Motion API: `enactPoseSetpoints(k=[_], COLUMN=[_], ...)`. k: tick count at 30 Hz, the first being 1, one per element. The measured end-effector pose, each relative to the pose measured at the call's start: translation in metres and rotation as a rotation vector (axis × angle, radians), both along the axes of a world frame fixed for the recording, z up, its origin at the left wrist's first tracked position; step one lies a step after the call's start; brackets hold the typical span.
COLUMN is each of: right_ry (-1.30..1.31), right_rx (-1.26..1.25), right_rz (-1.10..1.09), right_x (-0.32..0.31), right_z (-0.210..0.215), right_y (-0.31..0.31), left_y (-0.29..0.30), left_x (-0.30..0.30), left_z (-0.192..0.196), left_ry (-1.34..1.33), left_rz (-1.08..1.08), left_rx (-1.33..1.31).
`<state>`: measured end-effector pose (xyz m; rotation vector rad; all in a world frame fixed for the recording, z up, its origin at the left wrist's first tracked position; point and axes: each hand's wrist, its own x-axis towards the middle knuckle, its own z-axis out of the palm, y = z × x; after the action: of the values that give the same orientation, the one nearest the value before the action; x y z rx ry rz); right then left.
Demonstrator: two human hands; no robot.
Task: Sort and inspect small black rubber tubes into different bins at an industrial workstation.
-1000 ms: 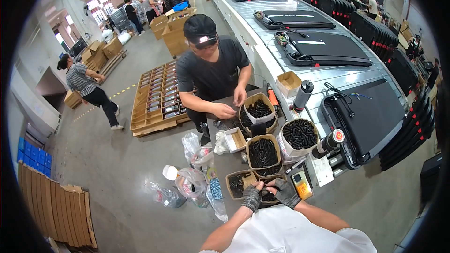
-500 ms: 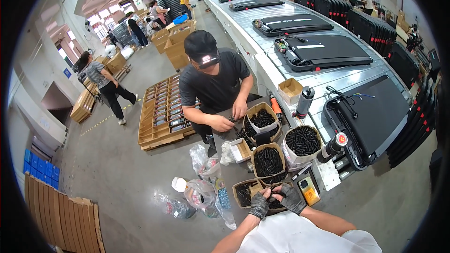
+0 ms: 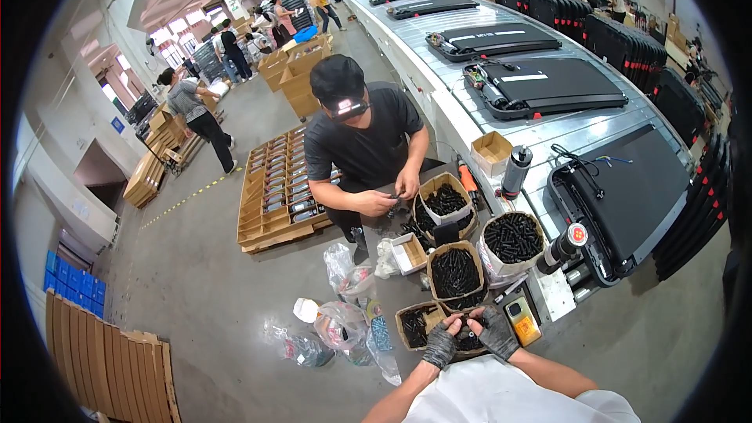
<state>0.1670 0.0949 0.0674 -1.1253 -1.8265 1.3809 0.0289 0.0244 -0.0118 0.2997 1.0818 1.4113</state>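
My left hand and my right hand, both in grey fingerless gloves, meet over a cardboard box of small dark parts. The fingertips of each are pinched, and whatever they hold is too small to make out. Beside my left hand is an open box with black parts and a bare cardboard flap. Just beyond stands a larger box of black screw-like parts. A phone in a yellow case lies to the right of my right hand.
Across the small table a co-worker handles small parts by another filled box. A white bag of black parts stands by the conveyor, which carries black panels. Plastic bags lie at left.
The view has shifted slightly, so the nearby things sit a little further right. My hands stay over the same box, the fingertips slightly further apart. A person in the background has walked further away.
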Motion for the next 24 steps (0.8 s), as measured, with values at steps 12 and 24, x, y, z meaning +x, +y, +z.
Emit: enactPoseSetpoints(k=[12,24], right_ry=[-0.062,-0.074], right_rx=[0.177,0.121], right_rz=[0.182,0.322], right_x=[-0.006,0.003], right_z=[0.022,0.011], right_y=[0.013,0.015], left_y=[0.002,0.008], left_x=[-0.013,-0.025], left_z=[0.026,0.059], left_ry=[0.139,0.987], left_rz=[-0.127,-0.457], left_rx=[0.171,0.127])
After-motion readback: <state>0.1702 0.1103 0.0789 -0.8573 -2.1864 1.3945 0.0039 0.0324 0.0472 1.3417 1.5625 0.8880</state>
